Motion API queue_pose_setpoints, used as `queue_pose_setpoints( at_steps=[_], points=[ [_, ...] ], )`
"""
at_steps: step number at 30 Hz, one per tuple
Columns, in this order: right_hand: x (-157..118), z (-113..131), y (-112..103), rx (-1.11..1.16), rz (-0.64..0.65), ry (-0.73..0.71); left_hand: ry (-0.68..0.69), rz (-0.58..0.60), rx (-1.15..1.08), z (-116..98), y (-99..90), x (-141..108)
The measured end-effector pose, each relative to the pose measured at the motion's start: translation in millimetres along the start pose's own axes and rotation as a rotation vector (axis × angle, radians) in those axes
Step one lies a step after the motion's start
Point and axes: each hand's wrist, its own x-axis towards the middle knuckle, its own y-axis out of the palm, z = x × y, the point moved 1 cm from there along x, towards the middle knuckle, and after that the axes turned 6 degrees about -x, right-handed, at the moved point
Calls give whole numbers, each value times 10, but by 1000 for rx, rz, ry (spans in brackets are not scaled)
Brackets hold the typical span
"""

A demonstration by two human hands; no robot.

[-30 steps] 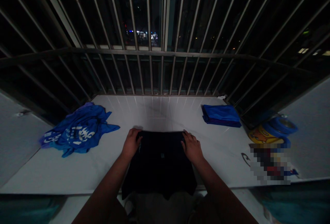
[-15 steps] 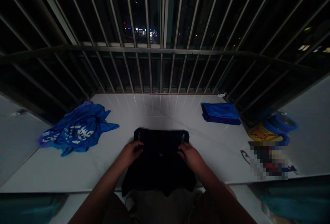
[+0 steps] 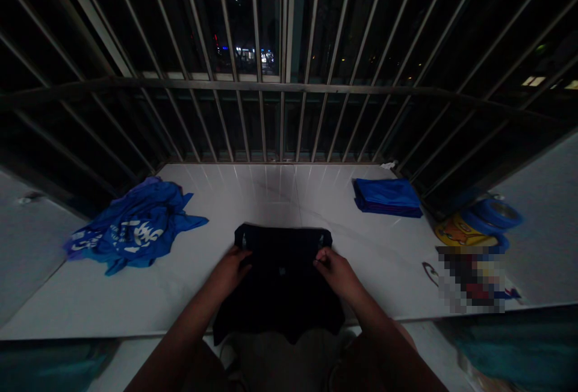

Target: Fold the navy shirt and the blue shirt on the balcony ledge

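Note:
A dark, almost black garment (image 3: 282,301) lies spread in front of me, its near end hanging over the edge of the white ledge (image 3: 271,199). Small pale marks show near its two far corners and at its middle. On its left side my left hand (image 3: 232,268) has thumb and fingers bent onto the cloth, pinching it. Opposite, my right hand (image 3: 334,268) pinches the cloth on the right side with curled fingers. The dim light hides the folds between the fingertips.
A crumpled blue cloth (image 3: 139,229) with white print lies at left. A folded blue cloth (image 3: 388,196) lies at back right. A blue and yellow container (image 3: 474,223) stands by the right wall, near a blurred-out item (image 3: 472,280). Metal bars (image 3: 280,86) close off the back.
My right hand's fingers have curled in a little and shifted slightly. My left hand and the garment stay nearly in place.

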Motion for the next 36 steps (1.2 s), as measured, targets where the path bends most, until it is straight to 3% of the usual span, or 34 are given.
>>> queue_pose_setpoints(
  at_steps=[3, 6, 11, 13, 17, 19, 26, 32, 36],
  points=[
    [-40, -61, -8, -102, 34, 9, 31, -20, -14, 12, 15, -89],
    [-25, -106, -73, -195, -29, -1, 70, -44, -41, 23, -69, -101],
    [299, -97, -265, -314, -215, -99, 128, -131, 10, 8, -370, 307],
    [483, -84, -314, -360, -170, -140, 173, -97, 59, -10, -448, 550],
    [801, -68, -338, -436, 65, -154, 162, 126, 166, -35, -518, 964],
    [924, -67, -340, -451, 121, -152, 154, 214, 182, -44, -552, 1106],
    [1401, -28, -462, -436, 246, -211, 144, 340, 185, -69, -668, 1486],
    [1905, 229, -788, -486, 87, -189, 103, 192, 209, -175, -906, 1931],
    [1953, 440, -1059, -495, -32, -200, 109, 38, 206, -328, -1143, 1999]
  ],
)
